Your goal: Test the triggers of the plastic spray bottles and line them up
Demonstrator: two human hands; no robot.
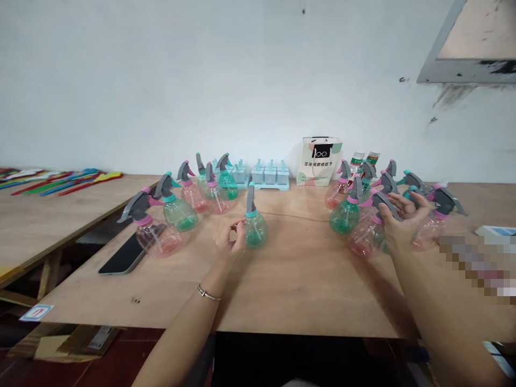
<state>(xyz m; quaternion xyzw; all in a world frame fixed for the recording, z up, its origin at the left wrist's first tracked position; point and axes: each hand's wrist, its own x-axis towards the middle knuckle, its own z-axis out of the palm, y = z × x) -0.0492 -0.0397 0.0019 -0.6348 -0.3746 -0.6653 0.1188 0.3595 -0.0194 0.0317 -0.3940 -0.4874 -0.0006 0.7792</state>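
A green spray bottle [256, 232] with a grey trigger head and teal collar stands upright at the middle of the table. My left hand [230, 236] is closed at its left side, thumb and fingertips at the collar. Over on the right, my right hand [405, 220] reaches into a group of spray bottles. Its fingers curl round a teal-collared spray head [411, 192], whose bottle is mostly hidden behind the hand. A pink spray bottle [365, 239] stands just left of that hand, and a green spray bottle [344, 216] behind it. Another pink spray bottle [428, 231] is to its right.
Several pink and green spray bottles [180, 213] stand at the left, beside a phone [123, 255]. Pale blue popsicle moulds [270, 176] and a paper bag [318, 166] line the wall. A side table [40, 215] holds colourful flat items. A blurred patch [479, 266] lies at far right.
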